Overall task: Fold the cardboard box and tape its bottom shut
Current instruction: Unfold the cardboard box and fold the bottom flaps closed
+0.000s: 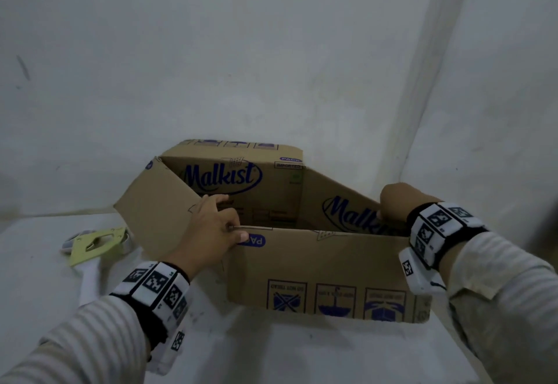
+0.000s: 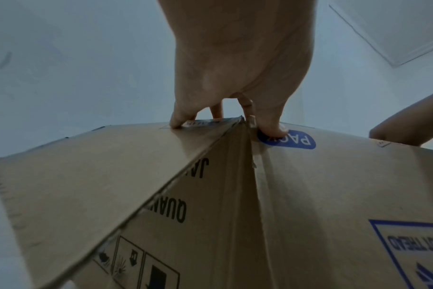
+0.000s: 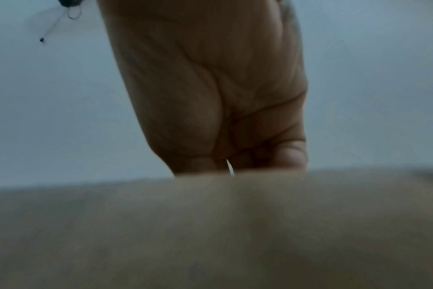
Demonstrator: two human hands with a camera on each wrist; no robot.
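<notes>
A brown cardboard box (image 1: pixel 320 272) printed "Malkist" stands on the white table with its flaps up and its inside showing. My left hand (image 1: pixel 216 228) grips the near left corner, thumb on the blue "PACK" label (image 2: pixel 288 139) and fingers curled over the edge beside the left flap (image 1: pixel 157 211). My right hand (image 1: pixel 395 202) curls over the box's right end (image 3: pixel 210 224); its fingertips are hidden inside. In the left wrist view the left hand (image 2: pixel 233 119) pinches the corner seam of the box (image 2: pixel 334 195).
A pale green tape dispenser (image 1: pixel 93 243) with a white handle lies on the table (image 1: pixel 302 350) left of the box. White walls meet in a corner behind and to the right. A small dark hook with a cord (image 3: pixel 71 7) hangs on the wall.
</notes>
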